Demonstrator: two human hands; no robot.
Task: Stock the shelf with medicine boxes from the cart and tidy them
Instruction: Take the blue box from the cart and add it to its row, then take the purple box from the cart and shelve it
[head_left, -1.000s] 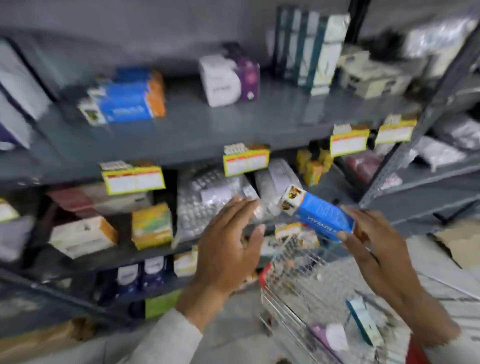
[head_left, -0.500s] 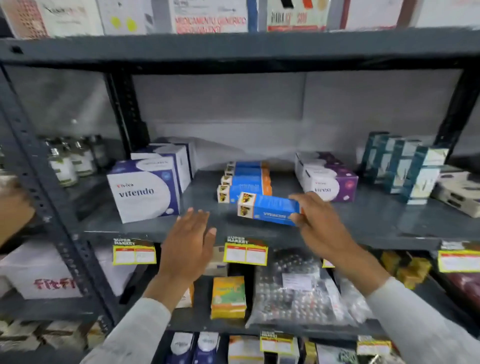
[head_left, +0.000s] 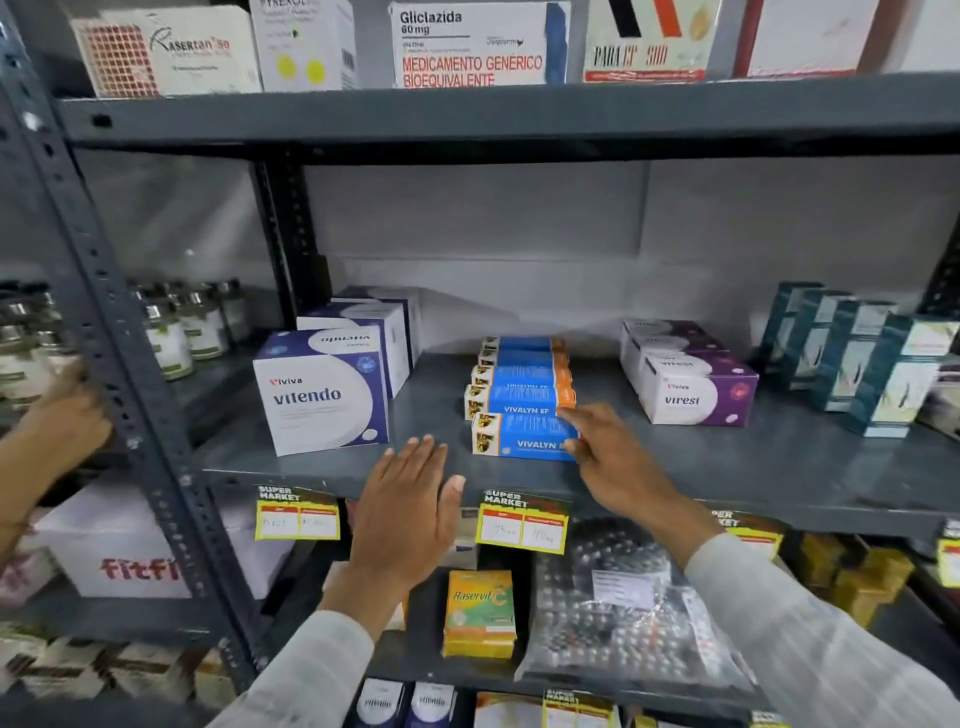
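Note:
A blue and orange Vivalyn box lies flat on the grey middle shelf, at the front of a row of several matching boxes. My right hand pinches the right end of that front box with its fingertips. My left hand hovers flat with fingers spread at the shelf's front edge, left of the box, holding nothing. The cart is out of view.
White and purple Vitendo boxes stand left of the row, Virest boxes right of it, teal boxes further right. Price tags hang on the shelf edge. Another person's hand holds the upright at left.
The view rose from the cart to the middle shelf. My right hand carried the blue box up and set it down in front of the matching row; my left hand followed.

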